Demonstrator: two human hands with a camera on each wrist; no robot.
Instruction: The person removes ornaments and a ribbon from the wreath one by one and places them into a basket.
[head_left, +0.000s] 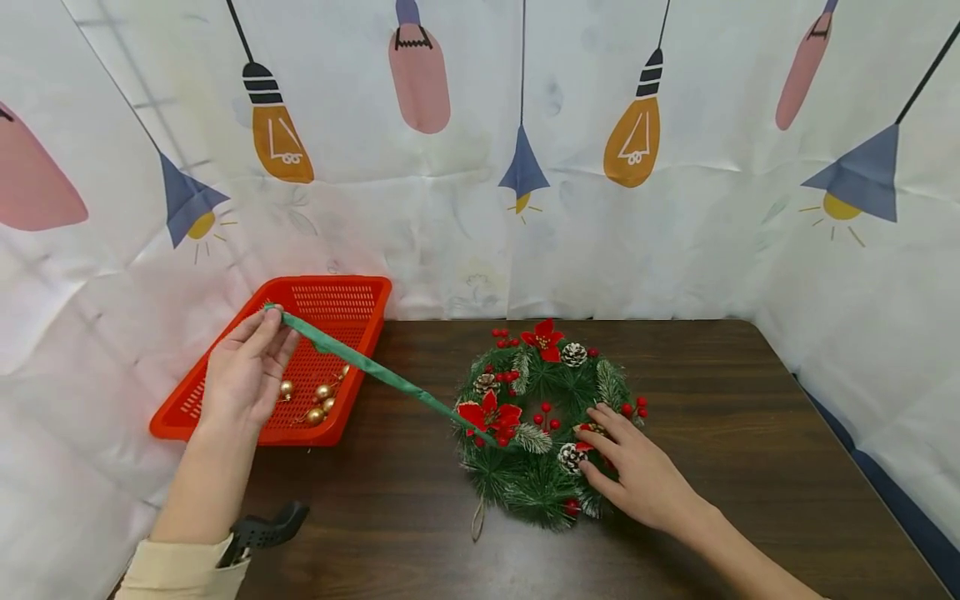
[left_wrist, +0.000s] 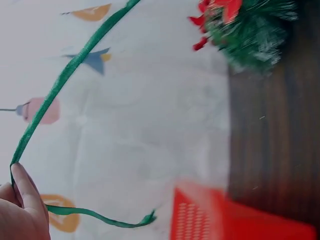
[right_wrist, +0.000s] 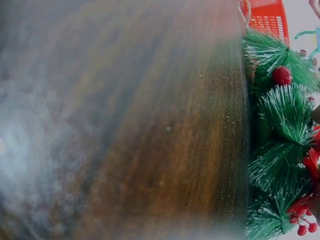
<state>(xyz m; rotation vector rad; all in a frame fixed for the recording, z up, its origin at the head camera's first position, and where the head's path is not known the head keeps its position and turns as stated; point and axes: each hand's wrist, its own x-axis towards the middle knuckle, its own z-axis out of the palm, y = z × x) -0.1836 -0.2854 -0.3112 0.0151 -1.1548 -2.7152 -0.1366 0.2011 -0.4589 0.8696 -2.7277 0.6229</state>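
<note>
A green ribbon (head_left: 375,371) runs from my raised left hand (head_left: 247,367) down to the left side of a Christmas wreath (head_left: 513,483). The left thumb and fingers pinch it near one end, and in the left wrist view a short loose tail of the ribbon (left_wrist: 100,216) hangs past them. The wreath lies flat on the table, with red flowers, berries and pinecones among frosted needles. My right hand (head_left: 641,471) rests on the wreath's right side, fingers spread over a pinecone and a red flower. How the ribbon's far end is fixed cannot be made out.
A red plastic basket (head_left: 307,421) stands at the table's back left, below my left hand, with several small gold balls (head_left: 324,392) in it. The dark wooden table (head_left: 697,375) meets a patterned white curtain (head_left: 465,233) behind. A twine loop (head_left: 477,521) sticks out of the wreath's front.
</note>
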